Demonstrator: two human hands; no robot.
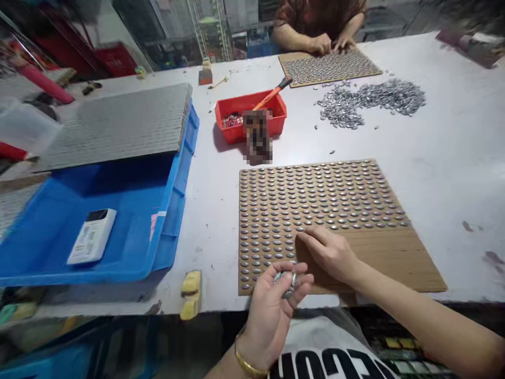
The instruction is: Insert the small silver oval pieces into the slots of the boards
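Observation:
A brown board (390,258) lies before me, with rows of small silver oval pieces (315,187) across its far part and down its left side. The near right part of the board is bare, with thin lines across it. My left hand (276,300), palm up over the near edge, is curled around several loose silver oval pieces (290,288), with the thumb over them. My right hand (331,255) is on the board, its fingers drawn together and the tips at a silver oval piece (300,229) at the end of a row. The fingers partly hide their grip.
A blue bin (179,184) stands at left, holding a white boxy device (92,237) and partly covered by a grey sheet (130,123). Beyond my board are a red tray (276,123) and a pile of silver pieces (379,100). Opposite, a person's hands (331,45) touch another board (329,66).

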